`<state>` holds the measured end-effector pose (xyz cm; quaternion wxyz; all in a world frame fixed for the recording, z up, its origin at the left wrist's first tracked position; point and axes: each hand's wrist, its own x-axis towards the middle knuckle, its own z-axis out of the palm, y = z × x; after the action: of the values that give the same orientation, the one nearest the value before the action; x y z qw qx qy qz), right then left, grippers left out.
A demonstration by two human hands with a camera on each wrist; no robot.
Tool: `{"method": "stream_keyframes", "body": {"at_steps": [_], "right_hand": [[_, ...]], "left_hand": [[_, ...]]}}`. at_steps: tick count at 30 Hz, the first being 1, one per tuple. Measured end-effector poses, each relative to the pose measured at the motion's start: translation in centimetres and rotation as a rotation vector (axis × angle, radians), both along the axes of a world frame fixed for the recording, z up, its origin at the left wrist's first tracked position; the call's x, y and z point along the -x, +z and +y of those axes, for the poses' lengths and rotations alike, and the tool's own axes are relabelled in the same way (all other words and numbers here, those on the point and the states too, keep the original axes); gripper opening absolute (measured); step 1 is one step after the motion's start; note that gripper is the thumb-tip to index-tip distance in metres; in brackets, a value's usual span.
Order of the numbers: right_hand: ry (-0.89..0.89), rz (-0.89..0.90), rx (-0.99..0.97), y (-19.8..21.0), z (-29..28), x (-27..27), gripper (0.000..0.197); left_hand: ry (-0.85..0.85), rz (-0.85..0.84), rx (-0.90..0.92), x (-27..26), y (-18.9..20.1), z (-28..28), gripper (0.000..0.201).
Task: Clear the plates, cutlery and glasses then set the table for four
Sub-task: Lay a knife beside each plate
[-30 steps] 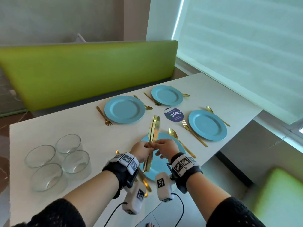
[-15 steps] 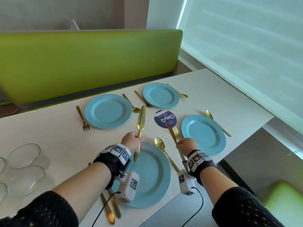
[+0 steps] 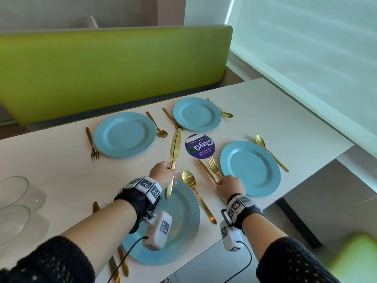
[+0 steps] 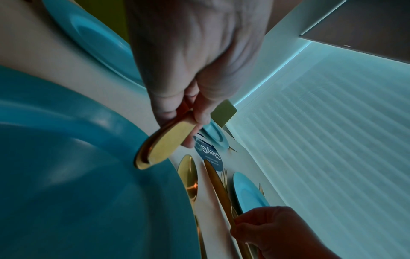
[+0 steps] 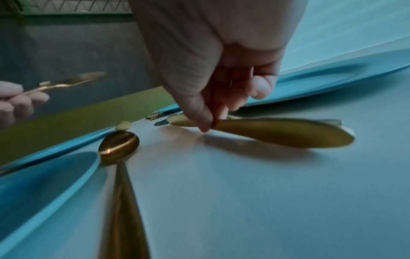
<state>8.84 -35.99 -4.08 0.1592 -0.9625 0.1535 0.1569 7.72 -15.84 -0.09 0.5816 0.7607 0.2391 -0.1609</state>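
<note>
My left hand [image 3: 170,170] grips two stacked gold knives [image 3: 175,148] by their handles [image 4: 159,149], blades up, above the far rim of the near blue plate [image 3: 179,225]. My right hand [image 3: 221,181] pinches a third gold knife [image 3: 206,170] by its handle [image 5: 277,133], low on the table just left of a gold fork [image 3: 214,167] and the right blue plate [image 3: 250,168]. Its blade tip points at a purple round sticker [image 3: 200,146]. A gold spoon [image 3: 195,193] lies between the near plate and that knife.
Two more blue plates [image 3: 124,134] [image 3: 196,114] with gold forks and spoons sit at the far side. Several glass bowls [image 3: 20,201] stand at the left edge. More gold cutlery [image 3: 114,262] lies left of the near plate. A green bench back [image 3: 112,68] runs behind the table.
Both hands held the knives together over the near plate. The right hand has taken one knife away to the right and lowered it beside the right plate's fork; the left keeps the others.
</note>
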Motion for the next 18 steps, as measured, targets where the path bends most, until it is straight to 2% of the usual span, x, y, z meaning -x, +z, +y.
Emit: {"method": "stream_keyframes", "body": {"at_steps": [10,18], "right_hand": [[0.046,-0.116,0.011,-1.0,0.6,1.1,0.028],[-0.004,-0.108,-0.061,-1.1,-0.2,1.8,0.026]], "left_hand": [[-0.007,0.008,-0.029,0.2,-0.3,-1.2,0.006],[-0.012,0.011,-0.028,0.0,-0.6,-1.9,0.007]]}}
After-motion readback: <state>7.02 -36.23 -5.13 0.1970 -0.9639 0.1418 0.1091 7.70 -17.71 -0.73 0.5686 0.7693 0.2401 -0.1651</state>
